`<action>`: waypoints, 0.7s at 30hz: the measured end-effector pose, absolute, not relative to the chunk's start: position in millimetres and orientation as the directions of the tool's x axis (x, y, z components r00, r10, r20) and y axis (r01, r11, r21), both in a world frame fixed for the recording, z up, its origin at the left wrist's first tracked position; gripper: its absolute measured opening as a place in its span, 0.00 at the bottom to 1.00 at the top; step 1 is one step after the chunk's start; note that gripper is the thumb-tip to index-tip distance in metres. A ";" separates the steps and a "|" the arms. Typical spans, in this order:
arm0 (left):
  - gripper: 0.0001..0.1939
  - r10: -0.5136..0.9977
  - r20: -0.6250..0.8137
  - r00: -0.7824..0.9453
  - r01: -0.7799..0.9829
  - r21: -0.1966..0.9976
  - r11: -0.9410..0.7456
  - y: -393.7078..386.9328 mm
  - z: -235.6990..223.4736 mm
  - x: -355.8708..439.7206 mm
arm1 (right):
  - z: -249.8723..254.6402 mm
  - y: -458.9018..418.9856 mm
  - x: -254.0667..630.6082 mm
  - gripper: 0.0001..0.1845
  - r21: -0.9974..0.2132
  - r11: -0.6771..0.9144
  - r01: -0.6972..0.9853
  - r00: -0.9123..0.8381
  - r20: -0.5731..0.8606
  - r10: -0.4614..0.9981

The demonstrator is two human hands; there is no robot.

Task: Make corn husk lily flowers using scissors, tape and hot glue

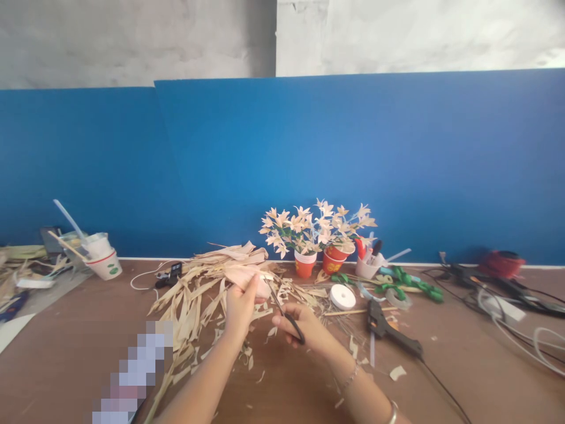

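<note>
My left hand (241, 306) pinches a broad, pale piece of dried corn husk (241, 275) above the table. In my right hand (304, 330) is a pair of scissors (282, 309) with dark handles, its blades reaching up to the right edge of the husk. Whether the blades are parted is too small to tell. Behind and left of my left hand lies a heap of dried husks (194, 294). Small husk scraps (271, 333) are scattered on the table around both hands.
Two red cups (304, 268) hold pale artificial flowers (324, 227) at the back. A white ribbon roll (342, 297), a glue gun (392, 330) and green stems (417, 285) lie to the right. A white cup (105, 262) stands at left; a blue partition (309, 147) rises behind.
</note>
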State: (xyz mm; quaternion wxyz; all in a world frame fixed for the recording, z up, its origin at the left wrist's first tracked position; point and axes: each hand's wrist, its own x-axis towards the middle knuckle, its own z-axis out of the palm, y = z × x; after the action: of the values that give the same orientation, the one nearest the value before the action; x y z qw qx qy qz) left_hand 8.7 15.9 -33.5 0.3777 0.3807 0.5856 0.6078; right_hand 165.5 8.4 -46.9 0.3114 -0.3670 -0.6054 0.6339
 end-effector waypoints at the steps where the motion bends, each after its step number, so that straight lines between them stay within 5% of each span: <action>1: 0.24 0.905 0.020 -0.425 -0.022 0.999 -0.032 16.1 -33.7 8.7 | -47.3 8.5 165.6 0.22 -0.996 -0.071 0.048 -0.533 -0.086 0.842; 21: 0.22 0.924 -0.050 -0.380 -0.118 0.993 0.005 19.3 -30.6 5.9 | -40.5 8.9 172.1 0.24 -0.998 -0.044 0.043 -0.582 -0.061 0.811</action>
State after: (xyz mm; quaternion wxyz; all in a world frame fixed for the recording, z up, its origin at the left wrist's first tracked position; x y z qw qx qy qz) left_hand 5.9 19.3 -30.6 0.4277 0.3563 0.5652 0.6089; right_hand 172.1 8.9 -40.5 0.3021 -0.3433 -0.6220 0.6356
